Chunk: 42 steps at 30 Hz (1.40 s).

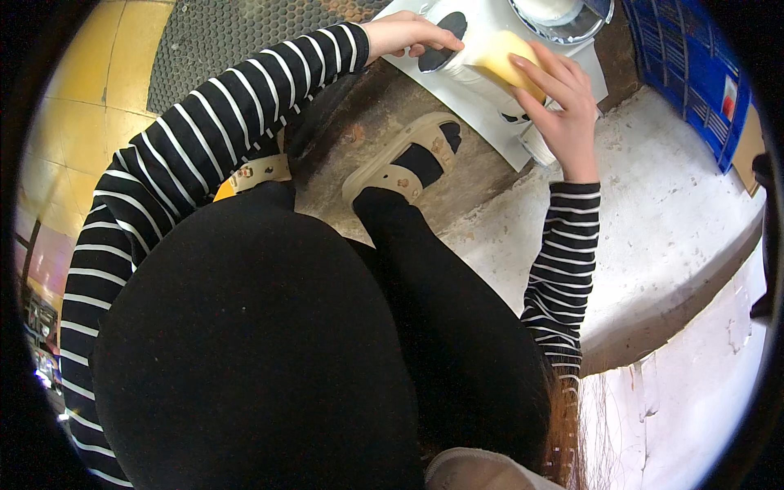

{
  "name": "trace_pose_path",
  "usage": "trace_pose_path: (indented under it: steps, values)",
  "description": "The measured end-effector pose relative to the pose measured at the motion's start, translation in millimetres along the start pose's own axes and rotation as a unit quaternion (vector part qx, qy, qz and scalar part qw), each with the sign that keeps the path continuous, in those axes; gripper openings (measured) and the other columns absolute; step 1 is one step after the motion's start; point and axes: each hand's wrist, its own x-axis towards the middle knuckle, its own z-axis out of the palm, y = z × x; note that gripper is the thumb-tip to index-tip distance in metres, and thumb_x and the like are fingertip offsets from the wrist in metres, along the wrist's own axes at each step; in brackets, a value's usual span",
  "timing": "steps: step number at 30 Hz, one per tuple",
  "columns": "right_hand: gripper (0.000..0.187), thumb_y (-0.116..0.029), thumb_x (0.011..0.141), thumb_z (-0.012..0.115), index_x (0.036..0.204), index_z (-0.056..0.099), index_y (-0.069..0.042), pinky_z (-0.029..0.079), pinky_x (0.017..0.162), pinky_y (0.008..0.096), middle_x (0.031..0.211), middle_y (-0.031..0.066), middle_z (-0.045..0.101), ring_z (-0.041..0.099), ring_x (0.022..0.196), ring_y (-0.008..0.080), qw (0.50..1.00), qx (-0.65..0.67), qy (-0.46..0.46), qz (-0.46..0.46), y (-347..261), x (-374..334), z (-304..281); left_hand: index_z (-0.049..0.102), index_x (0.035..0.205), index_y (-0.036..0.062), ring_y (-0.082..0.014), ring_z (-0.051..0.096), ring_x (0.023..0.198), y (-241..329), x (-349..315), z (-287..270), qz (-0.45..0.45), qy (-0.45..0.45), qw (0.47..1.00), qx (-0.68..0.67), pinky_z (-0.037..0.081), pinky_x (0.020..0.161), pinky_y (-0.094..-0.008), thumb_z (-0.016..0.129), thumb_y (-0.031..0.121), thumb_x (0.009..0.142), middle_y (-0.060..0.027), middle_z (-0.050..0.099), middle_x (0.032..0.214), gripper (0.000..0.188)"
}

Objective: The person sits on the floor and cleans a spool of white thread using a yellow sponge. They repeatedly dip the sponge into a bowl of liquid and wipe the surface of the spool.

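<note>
My right hand (563,102) is closed around a thick, pale yellow sponge (508,61), with its fingers over the top. The sponge rests against a white piece (464,72) with a dark oval face (445,31); I cannot make out its kind. From the left, my left hand (412,34) reaches onto this piece, its fingers pinched at the dark oval's edge. A white sheet (457,100) lies beneath both hands. Near my right wrist, another white item (535,147) is partly covered by my hand.
A bucket (563,33) holding white liquid stands at the top right, near a blue plastic crate (698,77). My sandalled foot (408,159) is beside the sheet. A dark textured mat (220,49) and yellow tiles (90,98) lie to the left. Torn white board (686,400) is at lower right.
</note>
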Motion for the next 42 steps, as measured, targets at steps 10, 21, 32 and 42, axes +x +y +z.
trace_pose_path:
  steps: [10, 21, 32, 42]
  values:
    - [0.042, -0.012, 0.073, 0.074, 0.115, 0.074, -0.016, 0.043, 0.098, 0.0352, 0.125, 0.0104, 0.067, 0.061, 0.107, 0.0224, 0.990, -0.033, -0.107, 0.089, 38, -24, -31, 0.075, 0.109, 0.0093, -0.0076, 0.033, 0.060, 14, -23, 3, 0.006, -0.003, 1.000, -0.028, 0.023, 0.054, -0.0244, 0.072, 0.051, 0.076, 0.0050, 0.046, 0.068, 0.053]
    - [0.031, -0.016, 0.077, 0.072, 0.108, 0.072, -0.011, 0.045, 0.091, 0.0410, 0.118, 0.0161, 0.066, 0.059, 0.110, 0.0306, 0.993, -0.010, 0.102, 0.062, 85, 59, -1, 0.074, 0.096, 0.0134, -0.0056, 0.033, 0.065, 13, -31, 7, -0.036, -0.036, 0.993, -0.106, 0.027, 0.060, -0.0238, 0.071, 0.045, 0.079, 0.0088, 0.042, 0.069, 0.036]
    - [0.031, -0.014, 0.079, 0.071, 0.110, 0.071, -0.012, 0.043, 0.095, 0.0393, 0.122, 0.0100, 0.065, 0.058, 0.112, 0.0257, 0.994, -0.060, 0.005, 0.096, 56, 66, -22, 0.067, 0.117, 0.0010, -0.0222, 0.054, 0.088, 4, -10, 18, -0.039, 0.058, 0.993, -0.098, 0.042, 0.081, -0.0330, 0.074, 0.062, 0.067, -0.0195, 0.062, 0.113, 0.080]
    - [0.038, -0.011, 0.079, 0.077, 0.116, 0.073, -0.015, 0.041, 0.107, 0.0378, 0.131, 0.0080, 0.064, 0.055, 0.123, 0.0243, 0.999, 0.042, 0.026, 0.018, 23, -8, -26, 0.074, 0.097, 0.0095, -0.0049, 0.048, 0.064, -6, 30, -4, 0.031, -0.047, 0.995, -0.084, 0.035, 0.056, -0.0194, 0.069, 0.038, 0.086, 0.0022, 0.061, 0.075, 0.031]
